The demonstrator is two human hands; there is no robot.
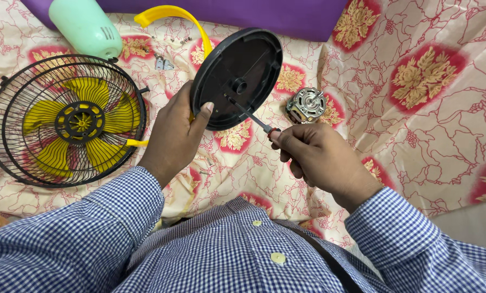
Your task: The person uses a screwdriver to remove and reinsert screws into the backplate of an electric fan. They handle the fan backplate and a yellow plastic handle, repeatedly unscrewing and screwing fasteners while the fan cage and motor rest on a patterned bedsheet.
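Note:
My left hand (173,133) grips the lower left rim of a round black plastic disc (237,76), held up and tilted with its underside toward me. My right hand (316,154) holds a screwdriver (252,116) by its handle. The metal shaft points up and left, and its tip touches the disc just below the central hub. Both sleeves are blue and white checked.
A black wire fan cage with yellow blades (66,119) lies at the left on the floral cloth (427,108). A mint-green housing (85,27), a yellow curved piece (172,13), small metal parts (164,63) and a metal motor (306,104) lie around.

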